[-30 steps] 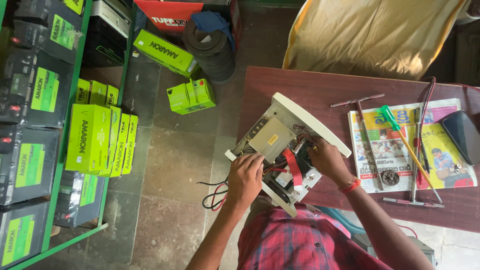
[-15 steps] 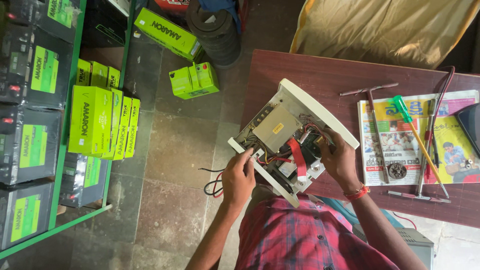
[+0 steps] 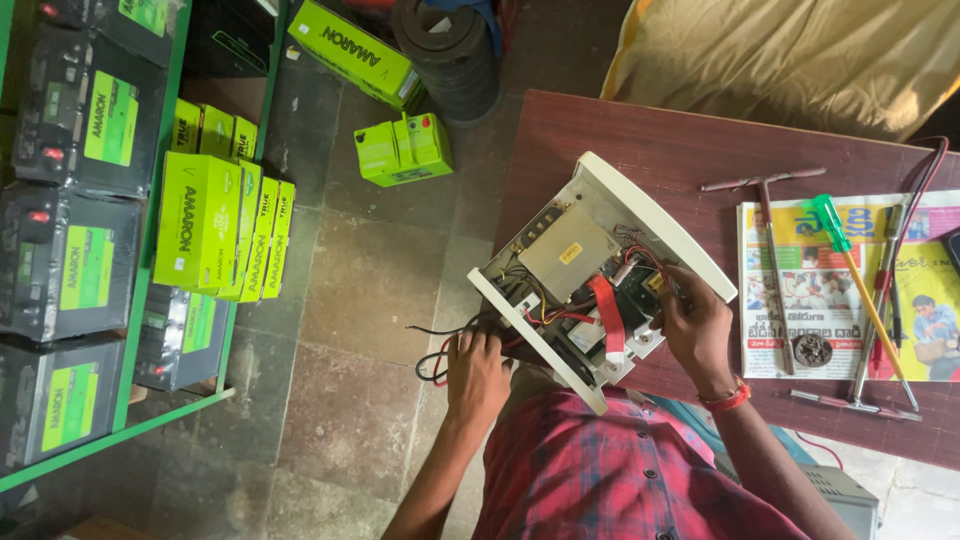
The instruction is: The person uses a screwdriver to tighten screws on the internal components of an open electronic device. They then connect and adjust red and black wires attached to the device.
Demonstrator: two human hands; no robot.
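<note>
**One head camera, looking steeply down**

Single view, worn on the person's head. Faces almost straight down over the red checked shirt (image 3: 640, 470) at the bottom edge. Near range: left hand (image 3: 478, 372) and right hand (image 3: 695, 325) at the opened white device (image 3: 600, 270), mid-frame. Dark red table (image 3: 650, 140) fills the right half; stone floor (image 3: 350, 300) and green shelving (image 3: 150, 260) the left. No second view shares the scene.

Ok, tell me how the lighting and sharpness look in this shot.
Head view: soft, even daylight with no harsh glare; the opened white device and both hands, left hand and right hand, are sharp, with no motion blur; the green shelf at the frame's left edge looks darker and its lines bow slightly from wide-angle distortion; the newspaper is brightly lit.
</note>
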